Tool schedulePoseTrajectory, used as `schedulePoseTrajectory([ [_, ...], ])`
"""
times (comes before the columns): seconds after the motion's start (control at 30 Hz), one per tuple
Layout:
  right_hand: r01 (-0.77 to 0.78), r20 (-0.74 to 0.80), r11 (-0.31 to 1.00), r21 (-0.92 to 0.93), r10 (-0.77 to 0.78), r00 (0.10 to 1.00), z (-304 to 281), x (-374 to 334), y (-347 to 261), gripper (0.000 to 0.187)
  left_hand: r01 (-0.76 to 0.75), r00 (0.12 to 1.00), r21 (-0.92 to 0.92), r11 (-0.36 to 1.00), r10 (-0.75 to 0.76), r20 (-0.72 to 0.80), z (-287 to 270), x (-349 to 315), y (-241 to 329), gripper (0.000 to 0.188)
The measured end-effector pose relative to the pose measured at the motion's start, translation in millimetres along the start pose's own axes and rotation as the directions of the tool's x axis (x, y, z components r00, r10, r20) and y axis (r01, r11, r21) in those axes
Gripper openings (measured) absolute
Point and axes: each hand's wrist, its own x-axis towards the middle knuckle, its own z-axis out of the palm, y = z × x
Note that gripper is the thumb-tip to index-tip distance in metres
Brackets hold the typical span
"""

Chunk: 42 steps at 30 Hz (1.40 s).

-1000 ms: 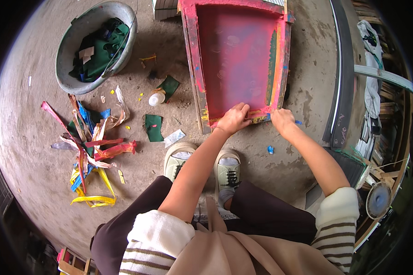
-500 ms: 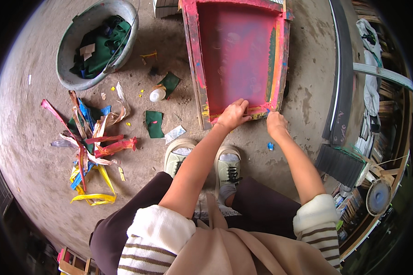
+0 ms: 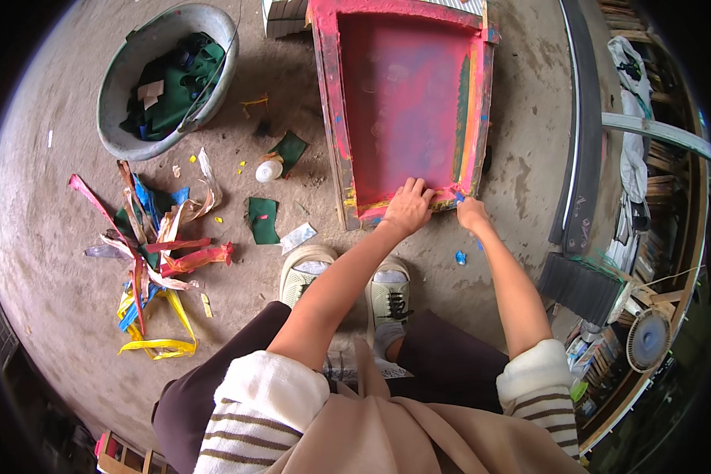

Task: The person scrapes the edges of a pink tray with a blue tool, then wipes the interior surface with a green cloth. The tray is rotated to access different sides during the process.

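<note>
A wooden screen printing frame (image 3: pixel 482 118), smeared pink with yellow and green streaks, lies in front of my feet, its mesh stained pink and purple. My left hand (image 3: pixel 409 207) rests on its near rail, fingers spread over the edge toward the mesh. At the near right corner my right hand (image 3: pixel 472 215) is closed, pinching a small strip of blue tape (image 3: pixel 460 197) that still touches the rail. How much tape sits inside the fingers is hidden.
A grey bucket (image 3: pixel 110 118) of dark green cloth stands far left. Below it sprawls a heap of coloured tape strips (image 3: pixel 154 268). A white bottle (image 3: pixel 268 170), green scraps (image 3: pixel 262 221) and a blue scrap (image 3: pixel 460 257) dot the floor. Shelves and a fan (image 3: pixel 649 340) line the right.
My left hand's fingers have spread and shifted slightly along the rail. My right hand has drawn a little down from the corner, and more blue tape shows between it and the frame.
</note>
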Motion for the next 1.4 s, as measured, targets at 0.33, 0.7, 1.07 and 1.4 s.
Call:
schedulePoseTrajectory([
  [0.33, 0.040, -0.024, 0.996, 0.079, -0.038, 0.999, -7, -13, 1, 0.036, 0.422, 0.872, -0.028, 0.906, -0.397, 0.288, 0, 36, 29, 0.049],
  [0.7, 0.369, -0.195, 0.929, -0.020, -0.365, 0.910, 1, -8, 35, 0.034, 0.934, 0.353, -0.289, 0.207, -0.430, 0.831, 105, 106, -15, 0.050],
  [1.07, 0.299, -0.375, 0.816, 0.495, -0.110, 0.920, -14, 6, 46, 0.033, 0.926, 0.348, -0.317, 0.207, -0.795, 0.497, 123, 101, -140, 0.056],
  [1.4, 0.697, -0.702, 0.607, 0.382, -0.300, 0.646, 34, 29, 58, 0.053, 0.916, 0.365, -0.328, 0.231, -0.817, 0.445, 85, 92, -62, 0.022],
])
